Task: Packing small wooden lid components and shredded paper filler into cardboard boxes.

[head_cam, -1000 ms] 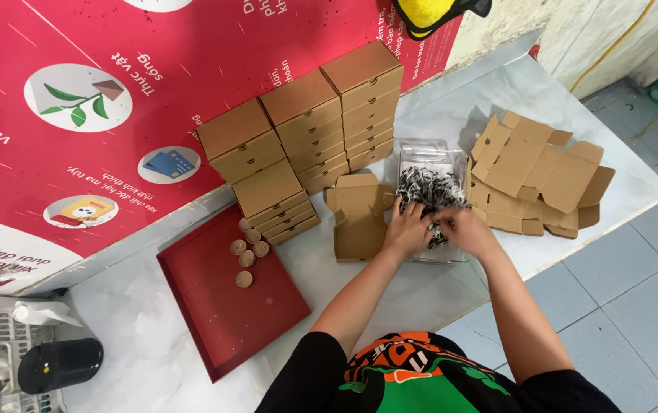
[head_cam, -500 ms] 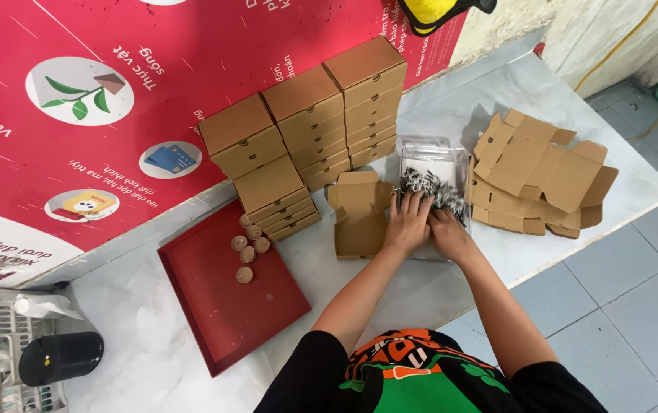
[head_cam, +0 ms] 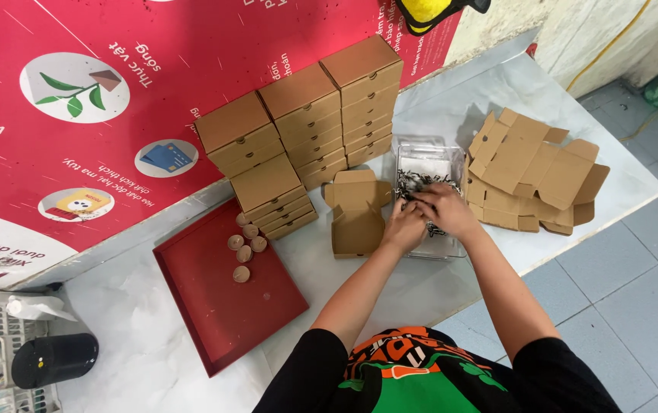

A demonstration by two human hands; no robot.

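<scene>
Both hands reach into a clear plastic tub (head_cam: pixel 418 154) of dark shredded filler (head_cam: pixel 413 182) on the white table. My left hand (head_cam: pixel 402 228) rests at the tub's left edge, fingers in the shreds. My right hand (head_cam: pixel 444 209) lies over the tub's middle, fingers curled into the filler. An open brown cardboard box (head_cam: pixel 356 212) with its lid up sits just left of the tub, beside my left hand.
Stacks of closed brown boxes (head_cam: pixel 306 130) stand against the red poster. Flat unfolded box blanks (head_cam: pixel 532 170) lie right of the tub. A red tray (head_cam: pixel 222 294) with several small round brown pieces (head_cam: pixel 243 245) lies at left. A black cylinder (head_cam: pixel 53 359) stands far left.
Both hands have shifted slightly within the tub of shreds, the right hand moving up over the filler. The open box and stacks stay put.
</scene>
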